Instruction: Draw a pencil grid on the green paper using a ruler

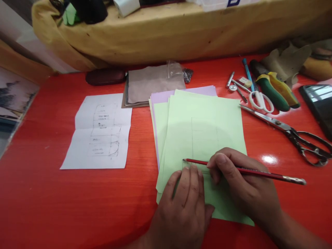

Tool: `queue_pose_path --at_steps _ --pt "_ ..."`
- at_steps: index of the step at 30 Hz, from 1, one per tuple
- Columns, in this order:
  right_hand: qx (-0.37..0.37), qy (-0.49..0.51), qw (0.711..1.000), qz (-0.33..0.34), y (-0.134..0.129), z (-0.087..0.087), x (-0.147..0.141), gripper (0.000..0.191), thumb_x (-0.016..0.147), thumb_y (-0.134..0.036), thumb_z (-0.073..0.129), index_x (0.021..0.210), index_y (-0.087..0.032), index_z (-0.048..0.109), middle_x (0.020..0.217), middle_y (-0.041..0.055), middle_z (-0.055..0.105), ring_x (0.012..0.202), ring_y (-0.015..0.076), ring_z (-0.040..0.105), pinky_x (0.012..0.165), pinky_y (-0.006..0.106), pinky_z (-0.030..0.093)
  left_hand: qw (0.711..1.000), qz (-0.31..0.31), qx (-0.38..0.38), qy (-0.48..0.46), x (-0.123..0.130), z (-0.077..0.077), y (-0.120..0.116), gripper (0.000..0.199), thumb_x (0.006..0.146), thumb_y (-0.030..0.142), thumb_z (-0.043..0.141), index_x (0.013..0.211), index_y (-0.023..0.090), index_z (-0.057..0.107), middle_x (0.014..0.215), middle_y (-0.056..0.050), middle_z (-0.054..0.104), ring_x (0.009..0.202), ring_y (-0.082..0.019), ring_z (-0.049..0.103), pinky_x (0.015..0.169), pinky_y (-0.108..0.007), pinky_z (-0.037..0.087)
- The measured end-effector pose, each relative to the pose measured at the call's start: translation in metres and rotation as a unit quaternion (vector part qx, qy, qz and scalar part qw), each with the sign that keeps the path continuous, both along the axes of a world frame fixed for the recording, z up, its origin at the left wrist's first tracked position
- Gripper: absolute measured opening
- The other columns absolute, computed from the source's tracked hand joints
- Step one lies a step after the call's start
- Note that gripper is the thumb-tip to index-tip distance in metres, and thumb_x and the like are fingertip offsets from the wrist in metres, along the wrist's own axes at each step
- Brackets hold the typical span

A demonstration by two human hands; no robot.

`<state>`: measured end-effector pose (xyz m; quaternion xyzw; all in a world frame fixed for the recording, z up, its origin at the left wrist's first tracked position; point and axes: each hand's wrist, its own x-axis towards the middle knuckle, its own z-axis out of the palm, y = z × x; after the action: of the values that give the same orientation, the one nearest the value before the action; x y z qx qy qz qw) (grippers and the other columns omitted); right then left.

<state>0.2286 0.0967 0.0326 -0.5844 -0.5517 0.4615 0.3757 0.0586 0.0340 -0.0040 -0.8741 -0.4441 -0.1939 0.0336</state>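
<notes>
In my right hand (241,183) I grip a dark red pencil (261,174), its tip touching a light green sheet of paper (223,110). Thin pencil lines form a partly drawn outline on that sheet. My left hand (184,204) lies flat on the sheet's lower left part, fingers stretched out just below the pencil tip. Beneath the green sheet are more sheets, with a purple one (207,91) showing at the top. To the left lies a creased white paper (83,138) bearing a pencil sketch with handwritten notes.
Large scissors (287,128), white-handled small scissors (261,102), green-yellow pliers (275,90) and a black phone (319,107) lie right on the red table (85,204). Brownish-grey pieces (155,83), a small plastic bag (175,69) and a maroon case (105,76) are behind.
</notes>
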Motion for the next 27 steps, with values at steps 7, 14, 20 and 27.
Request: queue_pose_path --at_steps 7,14,20,27 --pt "0.002 0.004 1.0 0.002 0.0006 -0.0009 0.0002 0.041 0.109 -0.046 0.058 0.076 -0.024 0.068 0.058 -0.0016 0.059 0.054 0.0147 0.055 0.053 0.027 0.047 1.0 0.001 0.003 0.003 0.0001 0.0004 0.0004 0.048 0.112 0.032 0.047 0.136 -0.004 0.068 0.142 -0.021 0.07 0.132 -0.035 0.064 0.118 -0.048 0.044" --pt "-0.018 0.005 1.0 0.005 0.0012 -0.0006 0.0004 0.041 0.109 -0.045 0.057 0.076 -0.024 0.068 0.058 -0.0023 0.058 0.054 0.0136 0.055 0.054 0.026 0.045 1.0 0.002 -0.001 0.001 0.0005 0.0004 0.0001 0.048 0.113 0.032 0.046 0.136 -0.004 0.068 0.142 -0.021 0.07 0.133 -0.035 0.064 0.118 -0.048 0.043" --pt "-0.019 0.003 1.0 0.01 0.0028 -0.0007 0.0009 0.042 0.11 -0.046 0.057 0.075 -0.024 0.067 0.057 -0.0022 0.058 0.053 0.0135 0.055 0.053 0.027 0.044 1.0 0.003 -0.002 0.0 0.0005 0.0005 0.0004 0.048 0.113 0.032 0.046 0.136 -0.004 0.068 0.141 -0.021 0.071 0.132 -0.034 0.064 0.118 -0.048 0.043" --pt "0.03 0.008 0.998 0.052 0.005 -0.0092 0.0081 0.041 0.112 -0.041 0.055 0.077 -0.023 0.068 0.054 -0.0033 0.058 0.049 0.0116 0.054 0.046 0.024 0.042 1.0 -0.001 -0.003 0.004 -0.0001 -0.0005 0.0009 0.049 0.113 0.032 0.046 0.137 -0.005 0.067 0.142 -0.023 0.069 0.133 -0.036 0.064 0.117 -0.049 0.044"
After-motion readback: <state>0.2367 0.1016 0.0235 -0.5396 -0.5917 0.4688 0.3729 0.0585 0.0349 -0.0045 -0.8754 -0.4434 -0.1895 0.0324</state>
